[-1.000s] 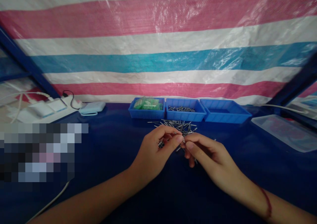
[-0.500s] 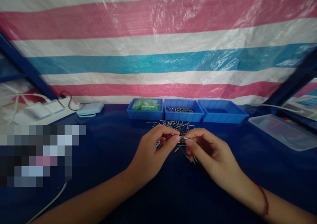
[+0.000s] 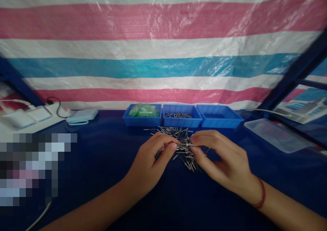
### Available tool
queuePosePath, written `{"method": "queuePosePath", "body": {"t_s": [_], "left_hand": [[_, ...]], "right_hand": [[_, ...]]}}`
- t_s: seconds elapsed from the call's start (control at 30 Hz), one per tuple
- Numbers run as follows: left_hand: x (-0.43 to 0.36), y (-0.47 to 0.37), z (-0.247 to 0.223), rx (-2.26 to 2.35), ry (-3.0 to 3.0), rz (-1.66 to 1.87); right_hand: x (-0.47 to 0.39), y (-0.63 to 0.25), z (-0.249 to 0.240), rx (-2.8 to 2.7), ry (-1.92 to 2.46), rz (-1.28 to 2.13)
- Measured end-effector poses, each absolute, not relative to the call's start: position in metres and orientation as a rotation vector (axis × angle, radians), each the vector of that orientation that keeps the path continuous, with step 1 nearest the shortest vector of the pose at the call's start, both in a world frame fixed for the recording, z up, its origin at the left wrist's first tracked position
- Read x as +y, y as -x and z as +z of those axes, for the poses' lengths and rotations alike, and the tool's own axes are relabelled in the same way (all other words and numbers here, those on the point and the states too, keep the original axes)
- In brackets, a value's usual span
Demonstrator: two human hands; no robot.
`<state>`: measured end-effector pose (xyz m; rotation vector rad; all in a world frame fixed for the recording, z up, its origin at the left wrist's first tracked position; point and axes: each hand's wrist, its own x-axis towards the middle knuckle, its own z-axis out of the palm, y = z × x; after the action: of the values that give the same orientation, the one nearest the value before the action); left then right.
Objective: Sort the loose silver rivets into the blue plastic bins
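Note:
Over a loose pile of blind rivets, thin metal pins with thicker sleeves, both hands meet at the fingertips. My left hand is closed in a thumb-and-finger pinch at the left end of a blind rivet. The right end of this rivet lies between the thumb and fingers of my right hand, slightly looser around it. A small flange shows on the rivet between the hands. Whether a second small part sits in the left fingertips cannot be made out.
Behind the pile stand three blue bins: one with green plastic packets, one with loose rivets, and a third bin. A clear plastic lid lies right. Left are a light blue case and a power strip.
My view has shifted slightly right. The fingertips have drawn a little apart, so more of the rivet shows between my hands.

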<state>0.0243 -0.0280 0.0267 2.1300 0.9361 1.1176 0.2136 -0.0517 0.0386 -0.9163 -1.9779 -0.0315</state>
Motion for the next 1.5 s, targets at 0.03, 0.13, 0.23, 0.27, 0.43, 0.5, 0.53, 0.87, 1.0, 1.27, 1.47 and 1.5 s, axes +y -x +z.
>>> {"method": "queuePosePath", "body": {"t_s": [0.03, 0.13, 0.23, 0.27, 0.43, 0.5, 0.53, 0.87, 1.0, 1.27, 1.47, 1.5], "left_hand": [[-0.028, -0.024, 0.027, 0.958, -2.136, 1.132], [-0.027, -0.023, 0.03, 1.016, -2.163, 1.153], [-0.024, -0.022, 0.033, 1.03, -2.261, 1.085], [-0.023, -0.021, 0.035, 1.025, -2.317, 1.046], [-0.02, -0.008, 0.05, 1.162, -2.642, 0.647], [-0.02, -0.001, 0.058, 1.305, -2.682, 0.444], [-0.021, 0.003, 0.062, 1.359, -2.688, 0.362], [-0.034, 0.018, 0.065, 1.495, -2.566, -0.108], [-0.039, 0.011, 0.062, 1.46, -2.585, -0.161], [-0.038, 0.016, 0.065, 1.395, -2.604, -0.304], [-0.022, 0.022, 0.07, 1.197, -2.495, -0.088], [-0.019, 0.02, 0.069, 1.151, -2.483, -0.006]], "right_hand": [[-0.046, -0.221, 0.042, -1.95, 0.963, -0.12], [-0.018, -0.255, 0.047, -1.685, 1.176, -0.4], [0.012, -0.295, 0.038, -1.579, 1.417, -0.517], [0.021, -0.306, 0.033, -1.628, 1.49, -0.509], [0.034, -0.323, 0.016, -1.85, 1.681, -0.367], [0.031, -0.317, 0.016, -1.932, 1.693, -0.331], [0.029, -0.313, 0.017, -1.972, 1.696, -0.314], [0.03, -0.31, 0.013, -1.995, 1.529, -0.489], [0.023, -0.3, 0.02, -1.956, 1.452, -0.531], [0.003, -0.272, 0.032, -2.151, 1.264, -0.57], [-0.017, -0.249, 0.04, -2.155, 1.128, -0.478], [-0.02, -0.245, 0.04, -2.156, 1.115, -0.422]]}}
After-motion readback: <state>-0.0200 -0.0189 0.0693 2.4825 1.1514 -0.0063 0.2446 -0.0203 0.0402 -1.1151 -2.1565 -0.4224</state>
